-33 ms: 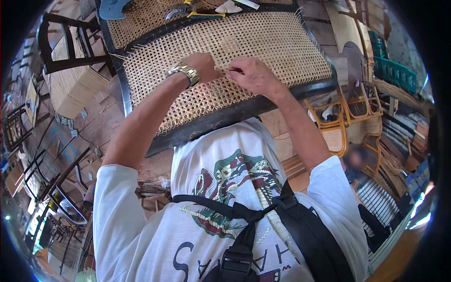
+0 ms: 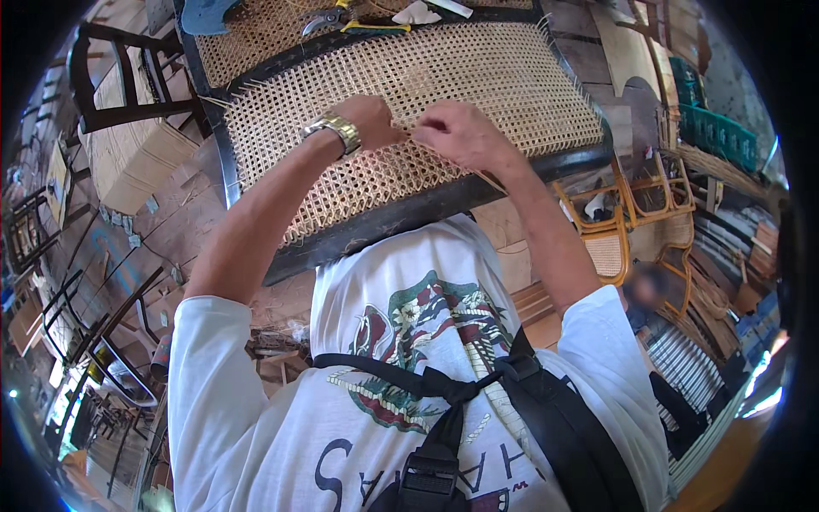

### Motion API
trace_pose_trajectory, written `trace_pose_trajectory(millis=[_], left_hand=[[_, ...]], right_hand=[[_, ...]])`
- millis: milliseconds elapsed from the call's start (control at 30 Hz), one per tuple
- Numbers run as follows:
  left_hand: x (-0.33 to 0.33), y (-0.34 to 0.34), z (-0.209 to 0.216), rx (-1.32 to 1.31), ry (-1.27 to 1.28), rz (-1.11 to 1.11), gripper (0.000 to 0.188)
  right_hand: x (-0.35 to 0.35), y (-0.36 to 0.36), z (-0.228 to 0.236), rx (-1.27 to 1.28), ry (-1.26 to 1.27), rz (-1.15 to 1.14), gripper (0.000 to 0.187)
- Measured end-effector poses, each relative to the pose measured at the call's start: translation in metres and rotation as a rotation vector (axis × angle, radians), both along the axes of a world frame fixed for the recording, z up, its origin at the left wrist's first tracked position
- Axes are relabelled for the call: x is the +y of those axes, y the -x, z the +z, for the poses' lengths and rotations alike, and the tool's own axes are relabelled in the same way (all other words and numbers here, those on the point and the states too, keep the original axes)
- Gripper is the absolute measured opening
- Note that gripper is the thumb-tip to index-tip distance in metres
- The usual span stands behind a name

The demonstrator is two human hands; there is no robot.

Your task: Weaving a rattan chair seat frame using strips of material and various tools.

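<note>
A woven cane panel (image 2: 503, 94) with open holes is stretched over a dark wooden frame (image 2: 367, 243) in front of me. My left hand (image 2: 367, 124), with a gold-coloured watch (image 2: 337, 132) at the wrist, is closed low over the weave, its fingertips turned down and partly hidden. Just to its right my right hand (image 2: 461, 136) is pinched, thumb against fingers, at the panel's surface. A thin cane strand (image 2: 490, 181) shows beneath the right wrist and seems to run up to that hand. Short strand ends stick out along the panel's edges.
Pliers (image 2: 324, 20) and a yellow-handled tool (image 2: 375, 28) lie at the panel's far side, near a blue piece (image 2: 207, 15). A dark chair (image 2: 136, 81) stands at left. At right are cane chairs (image 2: 610, 252), a green crate (image 2: 717, 135) and another person (image 2: 674, 350).
My right hand has shifted slightly, its fingers curling differently. The cane strand beneath the right wrist now shows more clearly. My left hand stays almost in place.
</note>
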State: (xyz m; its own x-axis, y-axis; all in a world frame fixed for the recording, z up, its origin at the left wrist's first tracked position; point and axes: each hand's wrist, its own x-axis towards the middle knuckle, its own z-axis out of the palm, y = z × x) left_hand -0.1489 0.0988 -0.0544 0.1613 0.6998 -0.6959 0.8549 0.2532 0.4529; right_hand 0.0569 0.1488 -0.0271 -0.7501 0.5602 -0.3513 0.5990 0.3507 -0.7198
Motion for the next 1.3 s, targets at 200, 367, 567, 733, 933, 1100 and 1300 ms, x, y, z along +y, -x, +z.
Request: trace_pose_trajectory(millis=[200, 367, 567, 733, 933, 1100, 1300], left_hand=[[-0.011, 0.042, 0.084, 0.165, -0.366, -0.044, 0.042], [-0.020, 0.069, 0.059, 0.059, -0.458, 0.076, 0.038], [-0.017, 0.030, 0.021, 0.029, -0.215, -0.072, 0.039], [0.001, 0.016, 0.014, 0.162, -0.099, -0.196, 0.037], [0.025, -0.002, 0.039, 0.299, -0.096, -0.357, 0.028], [0.030, -0.015, 0.050, 0.286, -0.112, -0.469, 0.019], [-0.011, -0.011, 0.015, 0.149, -0.103, -0.109, 0.035]], right_hand=[[0.004, 0.031, -0.011, 0.231, 0.297, -0.205, 0.029], [0.001, 0.029, -0.002, 0.110, 0.228, -0.319, 0.029], [-0.006, 0.019, -0.018, -0.026, -0.058, -0.234, 0.026], [-0.001, 0.019, -0.011, -0.097, 0.040, -0.263, 0.026], [0.005, 0.013, -0.013, -0.073, 0.112, -0.317, 0.022], [0.005, 0.016, -0.009, -0.126, 0.037, -0.245, 0.021], [-0.002, 0.013, -0.024, -0.134, 0.025, -0.193, 0.023]])
